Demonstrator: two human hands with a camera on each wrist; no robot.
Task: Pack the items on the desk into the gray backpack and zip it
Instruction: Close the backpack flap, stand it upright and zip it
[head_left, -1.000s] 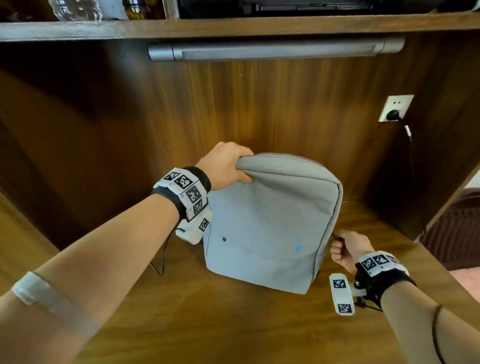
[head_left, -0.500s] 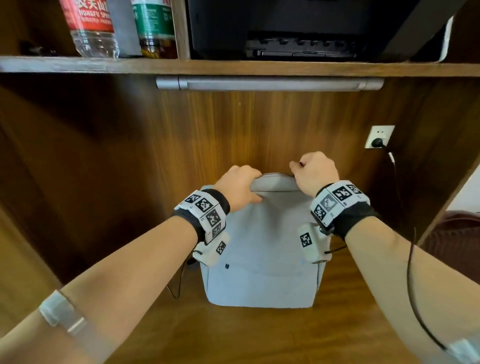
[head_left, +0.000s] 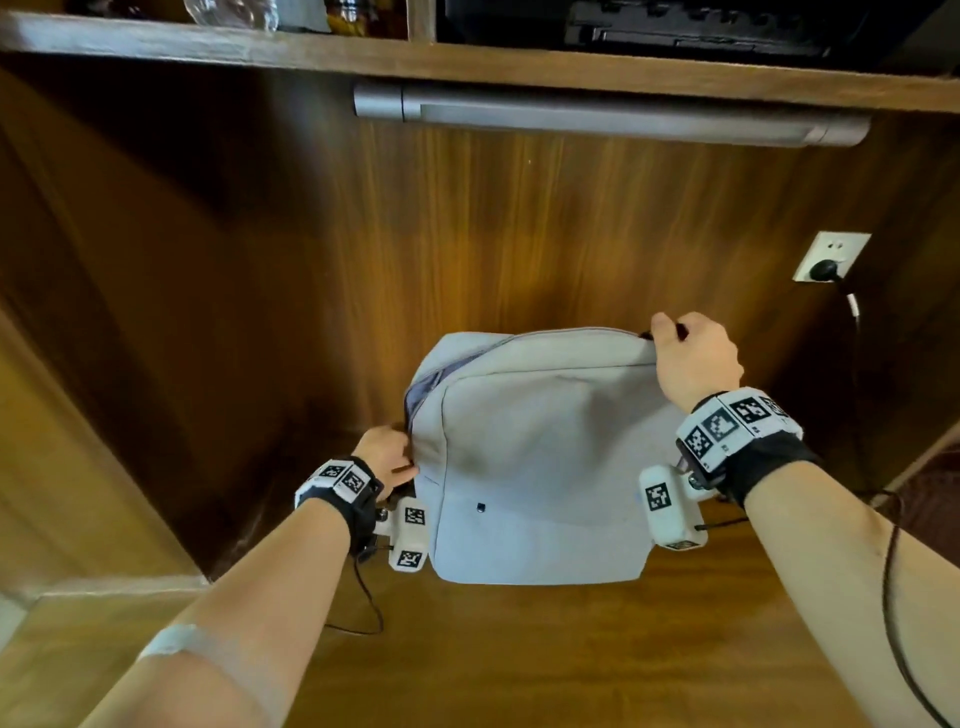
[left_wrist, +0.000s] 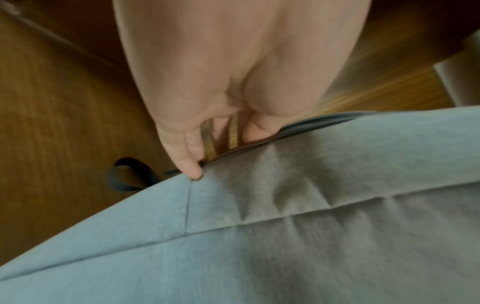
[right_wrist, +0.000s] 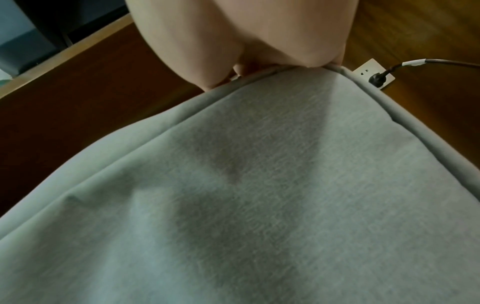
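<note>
The gray backpack (head_left: 540, 467) stands upright on the wooden desk (head_left: 519, 665), against the back panel. Along its upper left side the zipper gapes and shows a darker lining (head_left: 421, 395). My left hand (head_left: 387, 452) grips the bag's left edge just below that gap; in the left wrist view its fingers (left_wrist: 192, 164) pinch the fabric at the seam of the backpack (left_wrist: 311, 246). My right hand (head_left: 691, 358) holds the top right corner and pinches a small dark zipper pull (head_left: 675, 330). In the right wrist view the fingers (right_wrist: 233, 72) curl over the backpack's (right_wrist: 259, 205) top rim.
A wall outlet with a black plug (head_left: 826, 260) sits right of the bag, its cable running down. A gray light bar (head_left: 613, 117) hangs under the shelf (head_left: 467, 62) above. A dark strap loop (left_wrist: 127, 176) lies on the desk behind the bag's left side.
Both hands were at the top of the bag. My left hand has dropped to its left side, and my right hand has slid to the top right corner.
</note>
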